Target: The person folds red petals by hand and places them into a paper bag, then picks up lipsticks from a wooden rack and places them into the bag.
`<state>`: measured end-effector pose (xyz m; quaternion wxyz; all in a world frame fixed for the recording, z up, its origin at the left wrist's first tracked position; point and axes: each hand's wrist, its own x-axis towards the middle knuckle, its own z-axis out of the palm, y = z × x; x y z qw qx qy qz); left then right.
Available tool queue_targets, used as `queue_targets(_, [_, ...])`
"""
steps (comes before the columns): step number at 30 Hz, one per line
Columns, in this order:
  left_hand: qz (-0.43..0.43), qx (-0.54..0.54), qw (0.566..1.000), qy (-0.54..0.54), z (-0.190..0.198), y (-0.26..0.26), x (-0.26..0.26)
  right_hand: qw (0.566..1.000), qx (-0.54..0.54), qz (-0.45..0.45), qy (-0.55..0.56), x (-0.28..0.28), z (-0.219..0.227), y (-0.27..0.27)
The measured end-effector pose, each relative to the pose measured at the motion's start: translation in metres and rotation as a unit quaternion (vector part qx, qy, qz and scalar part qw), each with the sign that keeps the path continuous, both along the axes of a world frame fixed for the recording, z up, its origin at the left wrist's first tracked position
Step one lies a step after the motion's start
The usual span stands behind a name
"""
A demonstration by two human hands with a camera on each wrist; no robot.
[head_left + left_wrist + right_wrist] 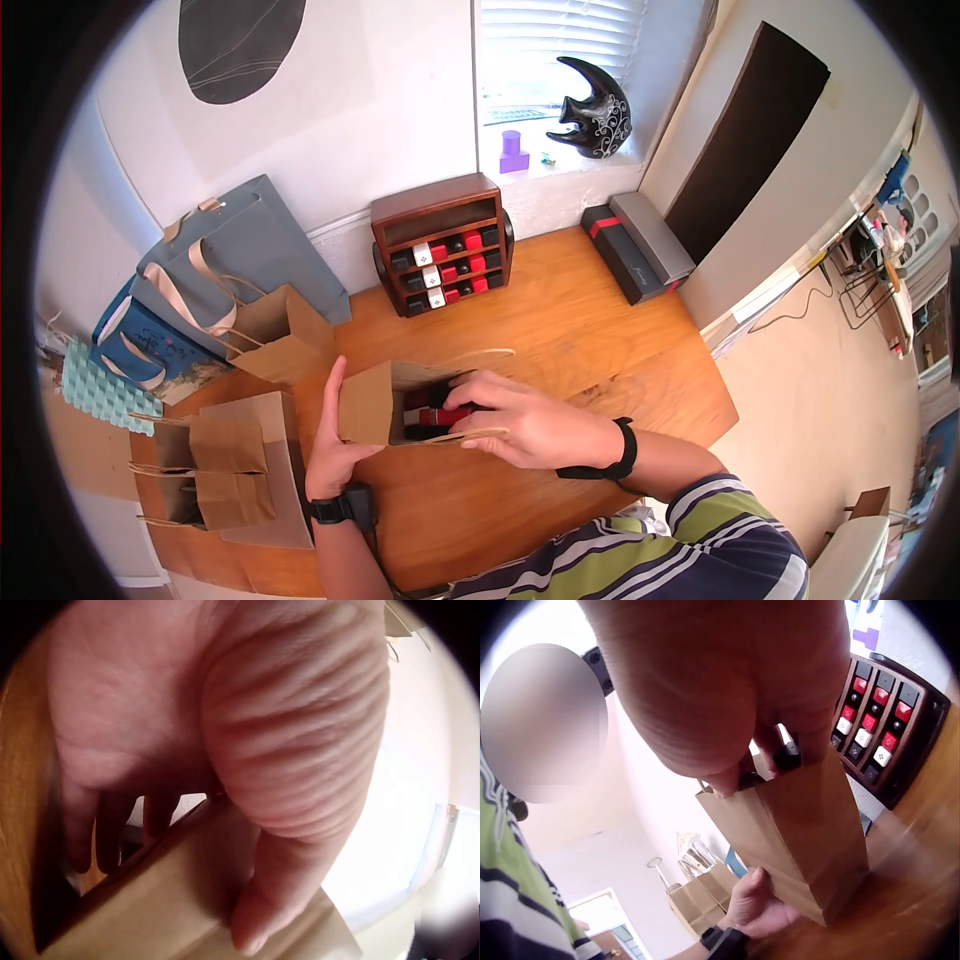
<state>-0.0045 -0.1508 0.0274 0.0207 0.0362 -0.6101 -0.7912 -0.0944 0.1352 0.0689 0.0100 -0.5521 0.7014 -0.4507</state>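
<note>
A brown paper bag (368,405) with twisted paper handles is on the wooden table, its mouth facing right in the head view. My left hand (332,452) holds its closed end; the left thumb (274,907) bends over the paper and the fingers lie along another side. My right hand (520,418) reaches into the mouth, fingers partly hidden inside. Red and black items (432,416) show within the bag by these fingertips. In the right wrist view, a black piece (787,756) shows at the fingers; I cannot tell whether they grip it.
A dark wooden rack (440,240) holds rows of red, white and black pieces at the back. More paper bags (232,445) lie at left; another paper bag (300,330) stands by a grey bag (240,250). Dark boxes (630,260) are at the back right.
</note>
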Motion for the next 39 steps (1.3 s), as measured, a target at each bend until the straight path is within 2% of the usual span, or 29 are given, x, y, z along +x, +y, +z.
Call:
queue_targets(9, [-0.011,0.039,0.999,0.015,-0.007,-0.003,-0.001,0.998,-0.013,0.007,0.056,0.001,-0.001,-0.002])
queue_targets(15, [-0.033,0.039,0.999,-0.013,-0.018,-0.005,-0.001,0.997,0.059,0.035,0.039,0.003,-0.011,0.005])
queue_targets(22, [-0.051,0.031,0.998,-0.031,-0.036,-0.018,0.000,0.996,0.058,0.029,0.055,0.005,-0.014,0.002])
queue_targets(39, [-0.049,0.026,0.998,-0.038,-0.040,-0.021,0.002,0.996,0.063,0.045,0.043,0.006,-0.013,0.004])
